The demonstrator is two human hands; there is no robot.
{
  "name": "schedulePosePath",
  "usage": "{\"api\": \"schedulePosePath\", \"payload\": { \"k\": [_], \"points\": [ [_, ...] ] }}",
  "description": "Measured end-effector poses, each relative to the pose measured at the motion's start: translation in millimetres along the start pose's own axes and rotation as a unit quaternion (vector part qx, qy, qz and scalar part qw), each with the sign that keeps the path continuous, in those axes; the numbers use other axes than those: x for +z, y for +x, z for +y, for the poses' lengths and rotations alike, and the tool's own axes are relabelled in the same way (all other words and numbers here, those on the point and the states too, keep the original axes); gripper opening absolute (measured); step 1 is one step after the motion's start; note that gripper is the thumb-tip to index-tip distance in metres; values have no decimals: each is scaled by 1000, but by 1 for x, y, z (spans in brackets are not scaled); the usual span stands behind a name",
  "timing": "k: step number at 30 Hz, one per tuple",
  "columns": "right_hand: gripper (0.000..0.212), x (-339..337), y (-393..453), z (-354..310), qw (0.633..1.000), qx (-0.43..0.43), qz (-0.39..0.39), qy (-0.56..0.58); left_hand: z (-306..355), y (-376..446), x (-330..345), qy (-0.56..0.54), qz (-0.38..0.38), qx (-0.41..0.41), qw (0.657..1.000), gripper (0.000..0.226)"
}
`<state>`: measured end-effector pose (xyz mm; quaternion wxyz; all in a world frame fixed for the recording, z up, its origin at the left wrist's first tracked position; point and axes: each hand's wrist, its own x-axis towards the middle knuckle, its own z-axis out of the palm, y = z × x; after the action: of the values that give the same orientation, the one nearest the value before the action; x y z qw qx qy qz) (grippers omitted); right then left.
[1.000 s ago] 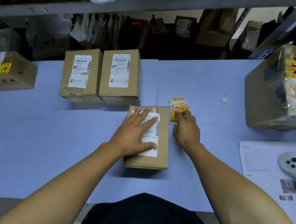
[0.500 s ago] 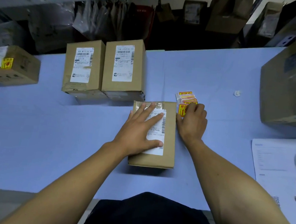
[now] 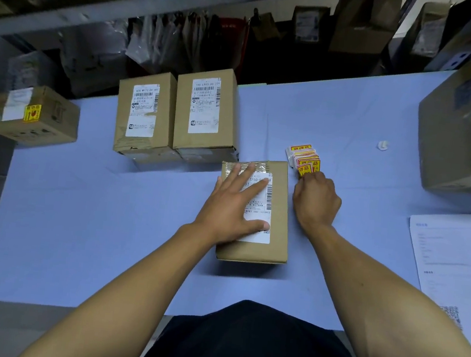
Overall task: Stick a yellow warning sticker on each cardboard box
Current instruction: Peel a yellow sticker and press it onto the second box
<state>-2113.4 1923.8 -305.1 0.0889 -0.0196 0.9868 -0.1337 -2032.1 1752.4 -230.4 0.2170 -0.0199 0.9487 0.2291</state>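
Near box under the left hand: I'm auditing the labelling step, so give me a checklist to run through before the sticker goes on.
1. Near box held flat by left hand: ok.
2. Bare cardboard free beside the white label: ok.
3. Right hand at the sticker stack: ok.
4. Single sticker peeled off: cannot tell, fingers hide it.
5. Near box not yet stickered: ok, no yellow visible.
6. Two rear boxes waiting unstickered: ok.

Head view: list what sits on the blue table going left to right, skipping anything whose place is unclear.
Stickered box → two labelled boxes side by side, left one then right one → box under the left hand → yellow sticker stack → small white scrap → large carton.
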Motion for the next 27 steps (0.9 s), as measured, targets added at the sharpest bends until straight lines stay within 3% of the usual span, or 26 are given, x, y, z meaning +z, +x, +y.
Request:
{"api": "schedulePosePath", "payload": {
  "k": [8,12,17,20,22,24,27],
  "points": [
    [34,1,0,9,998,40,-32,24,7,0,-1,6,-5,-17,1000,94],
    [27,-10,-4,11,998,48,-27,29,10,1,-5,15,-17,-18,1000,92],
    [29,-39,-22,-1,988,48,48,136,15,2,-18,14,57,16,998,58],
    [22,-56,-37,-17,973,49,72,215,29,1,-22,-77,147,30,986,29],
    [18,-65,-48,-28,963,36,85,254,43,-1,-24,-193,165,13,967,16],
    [17,-71,-60,-39,958,1,94,273,52,-3,-23,-308,158,-24,938,16],
    [19,-76,-75,-51,953,-39,104,281,54,-9,-19,-473,146,-82,865,26]
  ]
}}
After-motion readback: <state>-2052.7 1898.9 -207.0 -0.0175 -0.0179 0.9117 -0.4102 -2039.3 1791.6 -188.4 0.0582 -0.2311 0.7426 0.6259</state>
